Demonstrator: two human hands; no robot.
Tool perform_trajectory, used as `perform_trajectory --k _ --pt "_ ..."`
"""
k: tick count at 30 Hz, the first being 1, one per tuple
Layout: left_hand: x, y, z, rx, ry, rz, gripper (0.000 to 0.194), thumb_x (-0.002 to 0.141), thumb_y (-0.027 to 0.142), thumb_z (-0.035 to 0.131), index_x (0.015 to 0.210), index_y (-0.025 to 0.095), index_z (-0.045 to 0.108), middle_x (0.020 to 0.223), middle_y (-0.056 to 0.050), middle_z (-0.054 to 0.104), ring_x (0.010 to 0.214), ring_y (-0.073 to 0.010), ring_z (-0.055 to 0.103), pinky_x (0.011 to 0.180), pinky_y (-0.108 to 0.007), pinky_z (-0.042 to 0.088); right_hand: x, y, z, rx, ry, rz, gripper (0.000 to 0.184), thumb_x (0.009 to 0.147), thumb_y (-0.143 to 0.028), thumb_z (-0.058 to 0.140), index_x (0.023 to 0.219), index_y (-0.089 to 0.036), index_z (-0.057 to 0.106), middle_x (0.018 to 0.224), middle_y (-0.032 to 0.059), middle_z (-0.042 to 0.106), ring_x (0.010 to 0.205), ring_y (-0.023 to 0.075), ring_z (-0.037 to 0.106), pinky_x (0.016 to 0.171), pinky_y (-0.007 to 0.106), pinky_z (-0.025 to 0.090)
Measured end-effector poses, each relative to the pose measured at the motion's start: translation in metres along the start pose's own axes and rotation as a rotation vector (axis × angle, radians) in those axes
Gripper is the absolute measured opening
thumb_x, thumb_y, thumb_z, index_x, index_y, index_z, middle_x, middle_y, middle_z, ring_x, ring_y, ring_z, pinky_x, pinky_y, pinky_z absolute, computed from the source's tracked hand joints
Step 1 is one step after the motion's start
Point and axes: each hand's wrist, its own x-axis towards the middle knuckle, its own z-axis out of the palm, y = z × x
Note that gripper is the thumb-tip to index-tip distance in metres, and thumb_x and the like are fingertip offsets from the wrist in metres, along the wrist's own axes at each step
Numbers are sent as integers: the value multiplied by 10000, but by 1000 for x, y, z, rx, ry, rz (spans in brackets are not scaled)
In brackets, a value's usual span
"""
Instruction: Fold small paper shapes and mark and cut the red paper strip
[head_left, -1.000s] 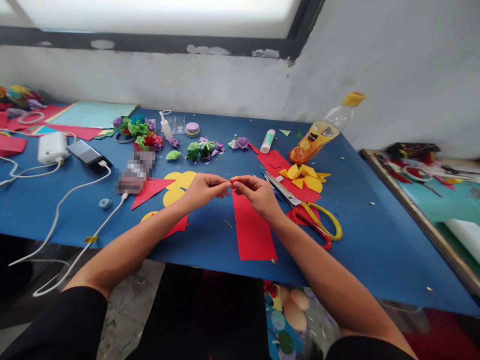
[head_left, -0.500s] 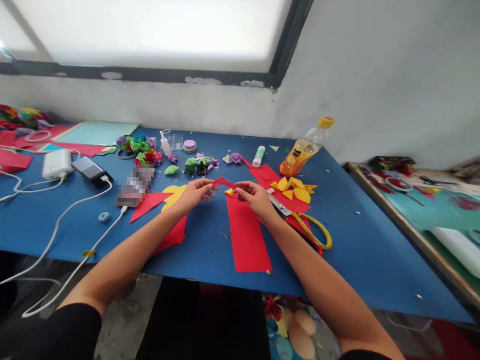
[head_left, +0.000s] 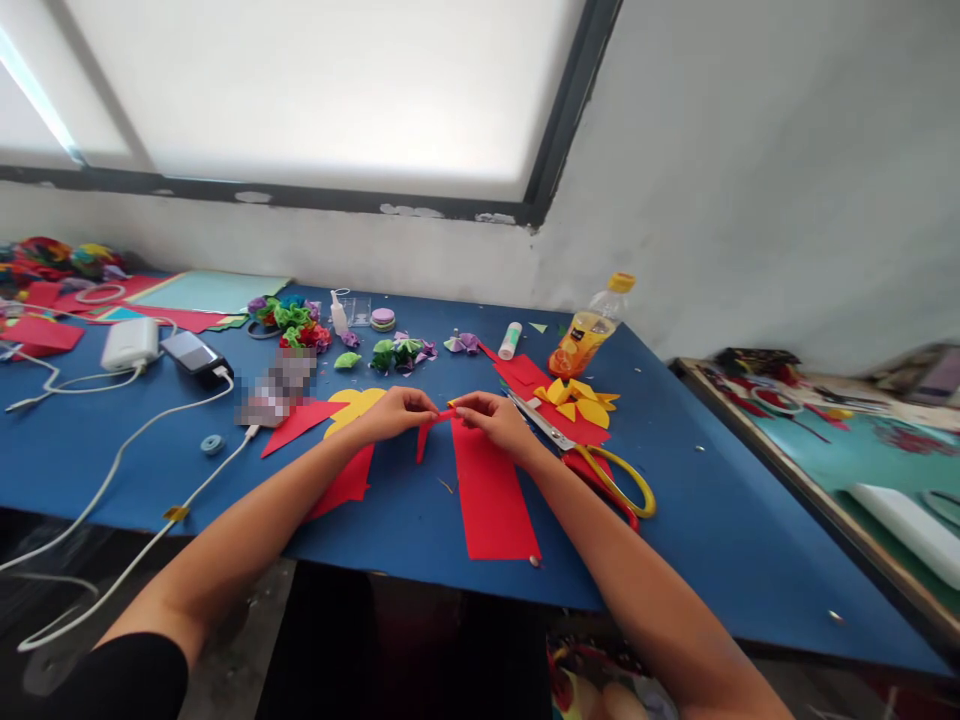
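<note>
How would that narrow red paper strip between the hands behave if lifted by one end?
The red paper strip would probably droop, since one end hangs down beside the left hand. It is likely very light, being narrow and apparently thin. It may crease easily: it bends sharply between that hanging end and the stretch running to the right hand.

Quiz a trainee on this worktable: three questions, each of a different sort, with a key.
1. True or false: the left hand and the right hand both pinch the thin red strip.
2. What colour is the cap of the drink bottle?
A) green
B) yellow
C) blue
3. Fill in: just to the right of the right hand lies a pair of ____.

Key: 1. True. 2. B, yellow. 3. Scissors.
</note>
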Motion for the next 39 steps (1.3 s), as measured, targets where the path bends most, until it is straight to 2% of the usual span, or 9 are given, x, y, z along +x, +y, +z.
perform_trajectory --k 5,10,18,26,30,33,35,37,39 --pt "-2 -2 0 25 -44 2 335 693 315 635 988 156 624 738 -26 670 668 -135 599 607 -231 434 1 6 0 -23 80 -67 266 622 -327 730 842 -188 671 792 22 672 737 145 613 744 297 480" --pt "-6 4 1 173 -101 58 230 735 371 590 783 162 673 729 -23 663 659 -131 563 614 -232 415 -1 6 7 25 82 -113 280 599 -359 749 796 -183 659 787 23 679 740 150 629 755 297 488" --pt "1 -2 5 70 39 111 154 742 288 553 792 144 575 720 -12 620 656 -113 571 588 -212 415 -7 -1 17 58 74 -131 258 598 -402 742 709 -177 682 720 27 691 690 164 637 716 311 507" --pt "3 -4 4 96 190 81 172 753 308 557 800 142 552 717 -18 608 641 -115 583 576 -218 455 6 6 -2 36 330 -177 347 793 -474 529 955 -179 616 943 71 671 818 169 642 767 329 521" --pt "8 -12 1 174 352 66 233 761 217 506 979 134 517 932 -82 637 846 -175 618 742 -316 501 13 15 -18 -101 383 -197 329 831 -445 452 958 -180 600 963 82 655 828 177 629 718 329 522" --pt "5 -11 1 273 431 118 252 741 177 526 991 152 538 1113 -103 588 1090 -220 535 957 -405 415 14 19 -24 -255 341 -233 196 766 -340 555 854 -184 635 889 70 665 805 192 618 737 348 503" --pt "1 -7 7 388 343 222 186 761 197 537 940 167 578 1131 -94 591 1130 -216 513 1016 -402 367 14 22 -25 -345 305 -266 122 721 -252 588 805 -188 650 842 60 672 782 194 617 756 353 492" --pt "-5 -3 17 555 138 365 191 806 260 527 959 174 601 1161 -99 593 1140 -208 517 1015 -383 376 14 23 -26 -416 302 -297 120 720 -207 569 801 -188 655 821 56 676 768 193 620 762 350 490" --pt "-10 -2 31 708 -48 446 302 841 357 508 1076 182 582 1261 -105 549 1206 -215 476 1046 -404 345 14 24 -28 -478 342 -317 132 747 -208 539 811 -185 653 824 59 681 757 190 624 750 340 495"
